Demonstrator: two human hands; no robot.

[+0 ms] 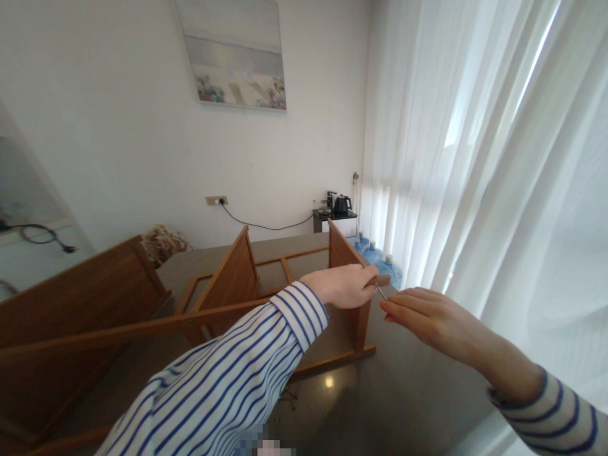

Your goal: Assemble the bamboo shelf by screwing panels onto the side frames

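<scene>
A brown wooden shelf unit (228,278) lies on its side, its panels standing up between long rails. My left hand (344,285), in a striped sleeve, is closed around the end of the upper rail at the unit's right end. A thin metal rod (381,292), perhaps a hex key, meets the wood just beside those fingers. My right hand (430,320) pinches its near end between thumb and fingers, which hide the rest of it. The rod's tip is too small to make out at the wood.
The shelf rests on a grey table (413,386). Small metal pieces (289,394) lie near my left forearm. Beyond stand a black kettle (342,204) and blue water bottles (377,256). White curtains (427,126) hang at the right; a cord (270,227) runs along the wall.
</scene>
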